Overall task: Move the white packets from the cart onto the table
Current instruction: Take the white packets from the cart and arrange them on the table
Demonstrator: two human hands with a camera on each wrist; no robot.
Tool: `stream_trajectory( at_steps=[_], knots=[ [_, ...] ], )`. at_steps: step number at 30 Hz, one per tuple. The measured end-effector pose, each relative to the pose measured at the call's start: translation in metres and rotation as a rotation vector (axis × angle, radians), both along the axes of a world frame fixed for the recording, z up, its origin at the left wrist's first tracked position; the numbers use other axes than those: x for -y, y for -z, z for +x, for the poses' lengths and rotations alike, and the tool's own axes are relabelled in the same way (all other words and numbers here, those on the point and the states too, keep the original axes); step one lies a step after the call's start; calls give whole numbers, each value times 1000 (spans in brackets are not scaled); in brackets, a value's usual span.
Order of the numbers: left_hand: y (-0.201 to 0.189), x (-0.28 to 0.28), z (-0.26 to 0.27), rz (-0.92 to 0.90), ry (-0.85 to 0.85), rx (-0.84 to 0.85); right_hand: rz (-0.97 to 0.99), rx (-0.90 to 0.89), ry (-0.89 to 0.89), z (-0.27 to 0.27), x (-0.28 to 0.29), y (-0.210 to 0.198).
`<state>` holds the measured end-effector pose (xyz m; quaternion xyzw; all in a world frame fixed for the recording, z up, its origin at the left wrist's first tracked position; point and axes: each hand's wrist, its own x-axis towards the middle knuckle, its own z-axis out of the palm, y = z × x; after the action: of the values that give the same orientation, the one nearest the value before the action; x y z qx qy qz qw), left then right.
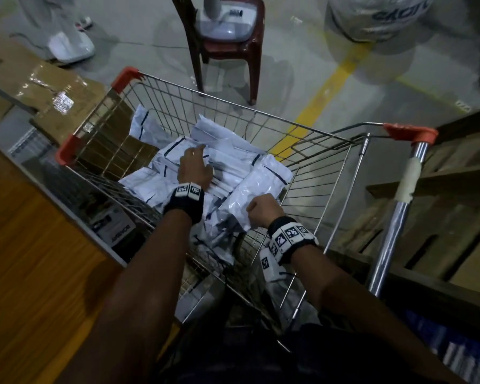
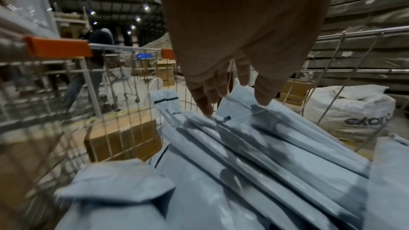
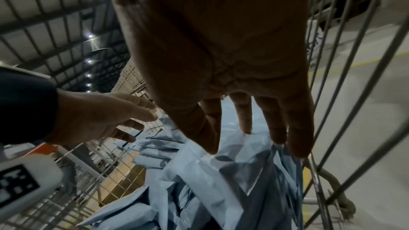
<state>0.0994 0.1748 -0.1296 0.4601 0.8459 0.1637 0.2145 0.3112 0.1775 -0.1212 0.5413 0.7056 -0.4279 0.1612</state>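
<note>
White packets [image 1: 227,159] lie heaped in the wire cart [image 1: 311,173] at the middle of the head view, overlapping so thickly that no exact count can be made; well over a dozen show, many with a dark stripe near one end. Two hands are inside the basket. The left hand [image 1: 194,169], at the centre of the frame, rests palm down on top of the pile with its fingers spread and nearly straight; the left wrist view shows its fingertips [image 2: 207,109] touching the upper edges of stacked packets. The right hand [image 1: 262,210], lower and to the right, is at the near edge of one large crinkled packet [image 1: 258,189]; from above its fingers look curled on that edge, while the right wrist view shows them extended down onto the plastic, so I cannot tell whether it grips. One wooden table [image 1: 25,245] fills the lower left. One taped cardboard box [image 1: 47,90] sits upper left, one dark red chair [image 1: 227,48] top centre, one white sack [image 1: 377,15] upper right.
</note>
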Motion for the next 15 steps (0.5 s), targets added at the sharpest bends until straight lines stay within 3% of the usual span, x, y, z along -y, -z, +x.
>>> stream_trajectory(
  at_steps=[7, 11, 15],
  knots=[
    [7, -31, 6, -351, 400, -217, -49, -7, 93, 5, 0, -3],
    [18, -25, 6, -356, 397, -333, -65, -59, 228, 10, 3, -1],
    [4, -29, 8, -337, 396, -352, -22, -110, 338, 11, 5, 2]
  ],
)
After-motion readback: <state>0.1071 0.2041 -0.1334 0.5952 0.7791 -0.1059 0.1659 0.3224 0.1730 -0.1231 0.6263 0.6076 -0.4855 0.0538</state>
